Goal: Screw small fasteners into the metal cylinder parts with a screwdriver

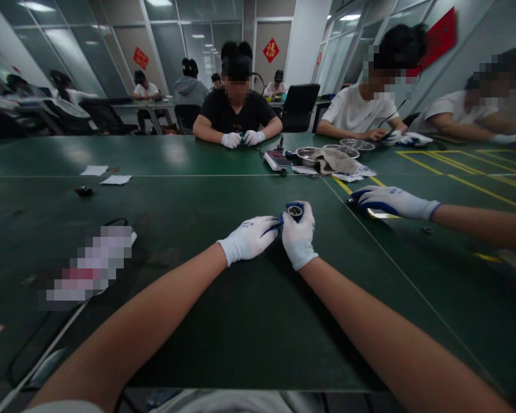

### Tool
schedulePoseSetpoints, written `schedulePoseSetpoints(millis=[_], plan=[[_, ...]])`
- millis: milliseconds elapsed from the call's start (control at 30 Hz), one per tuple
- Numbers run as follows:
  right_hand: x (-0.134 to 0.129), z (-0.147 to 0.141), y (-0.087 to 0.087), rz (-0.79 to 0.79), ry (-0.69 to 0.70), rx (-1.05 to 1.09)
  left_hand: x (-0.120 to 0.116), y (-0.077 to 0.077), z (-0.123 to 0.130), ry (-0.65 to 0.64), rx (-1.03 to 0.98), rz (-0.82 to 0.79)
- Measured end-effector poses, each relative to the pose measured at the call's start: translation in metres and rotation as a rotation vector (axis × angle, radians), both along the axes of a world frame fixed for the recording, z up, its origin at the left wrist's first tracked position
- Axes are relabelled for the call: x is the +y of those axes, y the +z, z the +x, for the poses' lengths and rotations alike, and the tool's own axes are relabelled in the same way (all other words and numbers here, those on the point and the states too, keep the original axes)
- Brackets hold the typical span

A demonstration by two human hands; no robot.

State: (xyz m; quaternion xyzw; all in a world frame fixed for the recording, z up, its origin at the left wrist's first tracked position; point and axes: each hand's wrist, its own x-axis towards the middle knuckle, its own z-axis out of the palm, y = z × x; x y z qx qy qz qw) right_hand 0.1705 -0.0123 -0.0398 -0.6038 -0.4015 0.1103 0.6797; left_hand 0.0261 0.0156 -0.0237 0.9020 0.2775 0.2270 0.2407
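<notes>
Well in from the near edge of the green desk (223, 321), one round dark part (294, 211) with a pale rim sits in the right hand (298, 236), its gloved fingers wrapped around it. The left hand (251, 236) has its fingertips close beside that grip; whether they pinch anything, I can't tell. Toward the far edge stand at least three metal bowls (303, 156), contents unclear from where I stand, with one greyish cloth (339, 163) against them. Two white papers (116, 179) lie leftward, one small black item (85, 191) nearby.
</notes>
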Motion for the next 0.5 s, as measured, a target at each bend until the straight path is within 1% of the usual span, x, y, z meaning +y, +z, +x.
schedulePoseSetpoints(millis=[33, 100, 167, 233, 300, 400, 500], plan=[[0.002, 0.002, 0.000, 0.008, -0.009, 0.023, -0.005, -0.001, -0.001, 0.032, -0.070, -0.025], [0.004, 0.003, 0.001, 0.026, 0.009, 0.069, -0.011, -0.003, -0.004, 0.148, -0.243, -0.053], [0.005, 0.001, 0.002, 0.038, 0.077, 0.085, -0.014, -0.003, -0.008, 0.298, -0.412, -0.061], [0.002, -0.005, 0.002, 0.043, 0.175, 0.052, -0.016, -0.002, -0.011, 0.388, -0.521, -0.077], [-0.002, -0.012, 0.000, 0.047, 0.282, -0.007, -0.020, 0.000, -0.012, 0.367, -0.559, -0.093], [-0.010, -0.020, -0.003, 0.035, 0.406, -0.087, -0.025, 0.003, -0.012, 0.264, -0.574, -0.105], [-0.013, -0.019, -0.005, -0.003, 0.481, -0.177, -0.028, 0.005, -0.012, 0.261, -0.605, -0.154]])
